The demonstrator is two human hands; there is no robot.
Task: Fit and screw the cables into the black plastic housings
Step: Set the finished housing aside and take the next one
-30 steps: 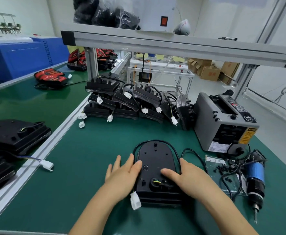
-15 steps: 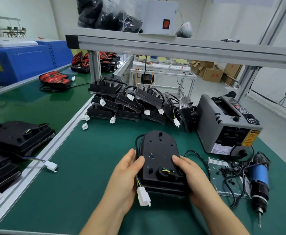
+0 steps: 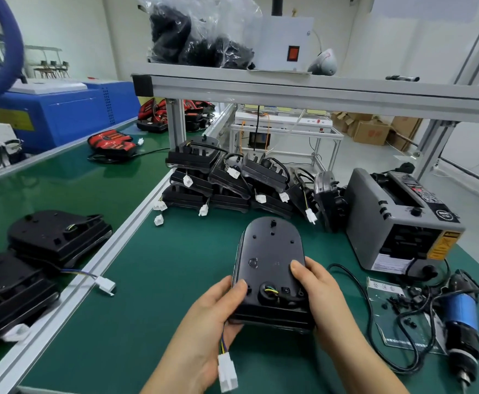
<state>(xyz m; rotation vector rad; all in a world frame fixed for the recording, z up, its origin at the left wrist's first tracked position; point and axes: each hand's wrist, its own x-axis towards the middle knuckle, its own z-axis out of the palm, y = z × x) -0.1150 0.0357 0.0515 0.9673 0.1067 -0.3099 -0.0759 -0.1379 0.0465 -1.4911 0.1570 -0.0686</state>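
Holds one black plastic housing (image 3: 269, 260) in the lower centre of the frame, flat back up, rounded end pointing away, over the green bench (image 3: 147, 294). Uses two hands: left hand (image 3: 209, 322) clamped on the near left corner, thumb on top and fingers underneath; right hand (image 3: 322, 294) clamped on the near right side, thumb pressed flat on the back. Shows one round opening near the held end, with yellow and dark wires inside. Trails one cable (image 3: 223, 346) of coloured wires from under the near left corner, ending in one white connector (image 3: 227, 372) against the left wrist.

Mid-frame, behind: one pile of housings (image 3: 226, 183), too overlapped to count exactly, with about eight white plugs hanging out.

At right: one grey tape dispenser (image 3: 397, 223), one blue electric screwdriver (image 3: 460, 317), one clear bag (image 3: 403, 334) strewn with small black screws, one black cord (image 3: 370, 308) looped on the mat.

At left, beyond the aluminium rail: two stacks of black housings (image 3: 59, 237).

Along the top: one shelf (image 3: 289, 89) bearing one plastic sack of black parts (image 3: 198, 32) and one white box (image 3: 283, 41) with one red switch.
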